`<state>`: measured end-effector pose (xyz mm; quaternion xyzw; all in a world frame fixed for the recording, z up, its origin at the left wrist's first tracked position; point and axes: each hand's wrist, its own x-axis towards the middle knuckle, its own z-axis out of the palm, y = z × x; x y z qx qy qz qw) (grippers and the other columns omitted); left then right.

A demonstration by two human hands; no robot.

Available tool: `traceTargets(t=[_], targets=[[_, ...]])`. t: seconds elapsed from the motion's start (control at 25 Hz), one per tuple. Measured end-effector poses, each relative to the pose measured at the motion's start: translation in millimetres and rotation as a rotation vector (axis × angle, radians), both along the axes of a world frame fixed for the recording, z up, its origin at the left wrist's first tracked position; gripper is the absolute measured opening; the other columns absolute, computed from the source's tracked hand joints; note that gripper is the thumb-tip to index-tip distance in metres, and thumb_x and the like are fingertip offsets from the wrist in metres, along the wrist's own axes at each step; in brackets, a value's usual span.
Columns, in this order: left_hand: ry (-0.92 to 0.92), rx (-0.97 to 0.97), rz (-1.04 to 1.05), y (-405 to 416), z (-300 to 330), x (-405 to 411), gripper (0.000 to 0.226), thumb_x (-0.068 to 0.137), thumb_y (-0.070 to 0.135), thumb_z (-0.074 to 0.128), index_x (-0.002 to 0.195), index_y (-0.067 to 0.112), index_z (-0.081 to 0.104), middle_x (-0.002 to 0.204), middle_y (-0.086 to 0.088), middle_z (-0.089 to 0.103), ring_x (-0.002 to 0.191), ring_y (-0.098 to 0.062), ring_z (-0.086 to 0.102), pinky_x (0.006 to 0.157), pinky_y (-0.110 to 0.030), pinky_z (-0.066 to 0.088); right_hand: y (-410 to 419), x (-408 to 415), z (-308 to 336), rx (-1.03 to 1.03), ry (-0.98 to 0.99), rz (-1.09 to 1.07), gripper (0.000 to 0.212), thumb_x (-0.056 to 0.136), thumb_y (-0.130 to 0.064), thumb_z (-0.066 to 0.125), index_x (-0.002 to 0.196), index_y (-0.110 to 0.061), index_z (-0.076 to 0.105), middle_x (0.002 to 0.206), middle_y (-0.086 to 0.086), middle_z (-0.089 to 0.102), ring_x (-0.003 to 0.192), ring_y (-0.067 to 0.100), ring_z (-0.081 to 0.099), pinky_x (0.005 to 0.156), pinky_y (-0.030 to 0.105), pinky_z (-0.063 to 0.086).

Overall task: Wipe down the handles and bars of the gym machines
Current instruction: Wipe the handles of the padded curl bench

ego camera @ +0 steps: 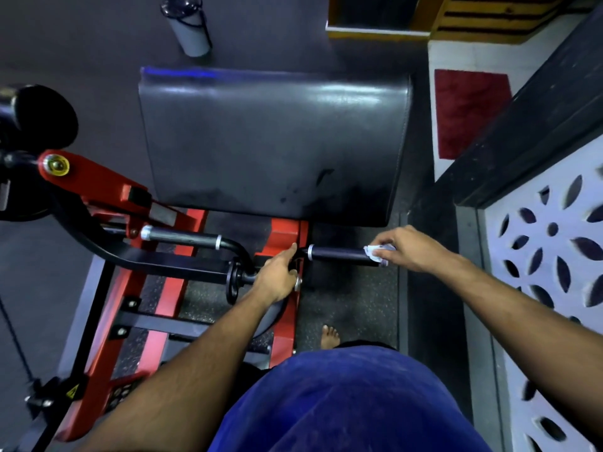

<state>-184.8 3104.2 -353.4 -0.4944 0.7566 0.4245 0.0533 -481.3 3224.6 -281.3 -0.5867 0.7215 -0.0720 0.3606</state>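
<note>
A red and black gym machine [130,288] stands below me, with a wide black pad [274,141]. Its right handle [339,255] is a dark grip with a silver ring at the inner end. My right hand [404,247] pinches a crumpled white wipe [375,252] against the outer end of that handle. My left hand [277,278] holds the black bar beside the red frame post, at the handle's inner end. The left handle [182,238] lies free, further left.
A white patterned screen [548,272] and a dark ledge [528,132] close in on the right. A grey bottle [189,27] stands on the floor beyond the pad. A black weight plate [42,119] sits at the far left. My bare foot [330,336] rests on the speckled floor.
</note>
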Motion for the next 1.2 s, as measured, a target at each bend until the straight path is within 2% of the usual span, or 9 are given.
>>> traceTargets(t=[0.12,0.24,0.44,0.6,0.72,0.84,1.04,1.12,1.2], targets=[[-0.014,-0.006,-0.013,1,1,0,0.072,0.096,0.006,0.059,0.161,0.018,0.031,0.159,-0.010,0.043,0.147,-0.024,0.041,0.121,-0.031,0.032,-21,21,-11,-0.009,0.006,-0.007,0.011,0.094,-0.030,0.063,0.091,-0.028,0.074,0.080,-0.010,0.073,0.080,0.008,0.069,0.075,0.033,0.055],[-0.012,0.027,-0.002,0,0,0,0.073,0.096,0.005,0.058,0.161,0.019,0.029,0.160,-0.011,0.042,0.148,-0.024,0.039,0.122,-0.032,0.031,-59,63,-34,-0.034,0.013,0.060,0.014,0.093,-0.025,0.061,0.099,-0.026,0.074,0.095,0.001,0.073,0.093,0.022,0.065,0.074,0.030,0.046],[-0.050,0.029,-0.017,-1,4,-5,0.073,0.098,0.006,0.056,0.162,0.020,0.026,0.160,-0.012,0.042,0.147,-0.027,0.041,0.120,-0.030,0.032,-89,106,-59,-0.083,0.065,0.184,0.015,0.095,-0.026,0.055,0.093,-0.022,0.070,0.098,0.007,0.072,0.092,0.034,0.069,0.078,0.043,0.056],[-0.066,0.024,-0.027,-2,3,-4,0.075,0.096,0.003,0.056,0.162,0.019,0.025,0.159,-0.013,0.043,0.145,-0.027,0.043,0.119,-0.030,0.033,-70,93,-56,-0.218,0.108,0.334,0.023,0.098,-0.024,0.058,0.117,-0.018,0.069,0.114,0.005,0.069,0.104,0.029,0.066,0.085,0.044,0.054],[-0.067,0.014,-0.030,-2,4,-6,0.074,0.097,0.004,0.056,0.162,0.018,0.025,0.160,-0.012,0.042,0.146,-0.026,0.042,0.119,-0.029,0.032,-46,67,-49,-0.248,0.095,0.330,0.016,0.096,-0.024,0.058,0.107,-0.019,0.068,0.104,0.002,0.069,0.095,0.026,0.067,0.079,0.042,0.054],[-0.072,-0.004,-0.032,-2,5,-9,0.072,0.098,0.006,0.055,0.162,0.020,0.026,0.159,-0.010,0.044,0.140,-0.028,0.049,0.115,-0.034,0.040,-18,34,-37,-0.202,0.078,0.185,0.017,0.094,-0.029,0.060,0.105,-0.020,0.070,0.101,-0.003,0.073,0.093,0.020,0.068,0.078,0.040,0.054],[-0.096,-0.036,-0.051,-1,4,-12,0.072,0.097,0.009,0.057,0.162,0.021,0.027,0.156,-0.013,0.048,0.133,-0.032,0.055,0.108,-0.038,0.046,13,-13,-27,-0.066,-0.146,-0.214,0.009,0.093,-0.033,0.071,0.094,-0.026,0.076,0.086,-0.012,0.076,0.085,0.003,0.069,0.081,0.032,0.056],[-0.110,-0.033,-0.072,-1,4,-12,0.073,0.098,0.010,0.057,0.163,0.021,0.026,0.157,-0.012,0.046,0.133,-0.032,0.054,0.108,-0.038,0.046,18,-13,-28,-0.093,-0.122,-0.243,0.008,0.092,-0.033,0.071,0.093,-0.026,0.076,0.086,-0.013,0.075,0.085,0.001,0.068,0.079,0.030,0.055],[-0.118,-0.015,-0.088,-1,4,-10,0.074,0.098,0.010,0.058,0.163,0.020,0.024,0.159,-0.012,0.043,0.137,-0.032,0.051,0.113,-0.037,0.042,18,-1,-29,-0.174,-0.037,-0.144,0.008,0.093,-0.032,0.069,0.093,-0.026,0.074,0.089,-0.011,0.074,0.085,0.005,0.067,0.077,0.032,0.055]])
